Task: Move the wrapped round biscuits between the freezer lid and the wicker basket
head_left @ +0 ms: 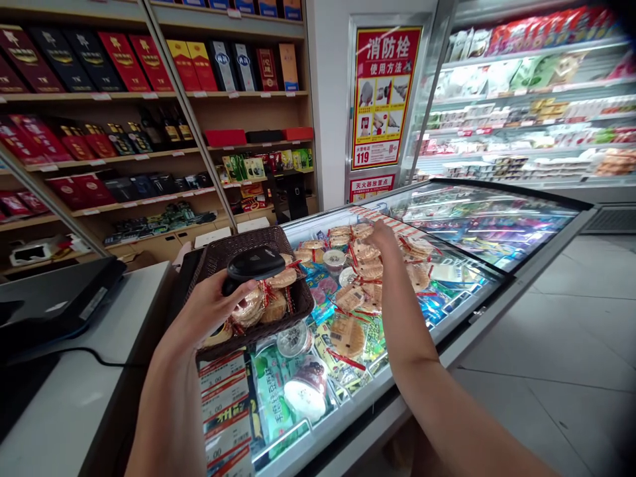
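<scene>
My left hand (218,298) is closed around the handle of a black handheld barcode scanner (256,262). The scanner hangs over a dark brown woven basket (243,236) holding clear packets of round, flat wafers (273,306). Farther off, my right hand (381,234) is among more wafer packets (348,334) with red-edged wrappers, spread on the glass freezer top. Its fingers curl down at a packet (365,250); their tips and what they grip are hidden. Lidded tubs (334,260) sit between the hands and the packets.
The glass-topped freezer (511,281) stretches away to the right, with frozen goods beneath. At left is a white counter (114,391) with a black device (54,311) and cable. Shelves of boxes (144,63) stand behind; a refrigerated display (527,112) is at back right.
</scene>
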A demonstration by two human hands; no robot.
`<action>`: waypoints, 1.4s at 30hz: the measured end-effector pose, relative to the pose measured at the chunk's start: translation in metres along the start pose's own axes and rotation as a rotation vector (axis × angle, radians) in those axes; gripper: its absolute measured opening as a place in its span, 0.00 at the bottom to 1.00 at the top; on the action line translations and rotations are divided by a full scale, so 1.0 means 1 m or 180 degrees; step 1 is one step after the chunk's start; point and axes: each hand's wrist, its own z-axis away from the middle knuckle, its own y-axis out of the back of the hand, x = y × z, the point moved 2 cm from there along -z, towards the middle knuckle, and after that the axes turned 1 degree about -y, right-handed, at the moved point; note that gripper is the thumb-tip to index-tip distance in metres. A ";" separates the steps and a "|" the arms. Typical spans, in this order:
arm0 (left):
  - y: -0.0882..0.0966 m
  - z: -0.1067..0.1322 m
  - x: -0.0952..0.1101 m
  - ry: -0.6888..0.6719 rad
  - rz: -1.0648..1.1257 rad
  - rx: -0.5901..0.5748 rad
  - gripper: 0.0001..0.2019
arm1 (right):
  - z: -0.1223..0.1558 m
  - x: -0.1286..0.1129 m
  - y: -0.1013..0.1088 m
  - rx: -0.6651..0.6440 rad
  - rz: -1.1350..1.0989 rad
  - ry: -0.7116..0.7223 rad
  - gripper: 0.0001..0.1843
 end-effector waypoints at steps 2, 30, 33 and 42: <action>0.000 0.001 0.002 0.0032 0.0003 -0.0007 0.25 | 0.002 -0.009 0.003 -0.0089 -0.0224 0.0104 0.29; 0.013 0.010 0.012 0.0108 0.0049 0.0332 0.26 | 0.102 -0.147 -0.074 -0.2091 -0.2703 0.0987 0.19; 0.013 0.010 0.013 0.0038 0.0038 0.0304 0.26 | 0.107 -0.147 -0.077 -0.2153 -0.2436 0.1247 0.20; 0.013 0.014 0.019 -0.0071 -0.0257 0.0161 0.26 | 0.078 -0.130 -0.024 -0.0979 -0.1030 0.1566 0.12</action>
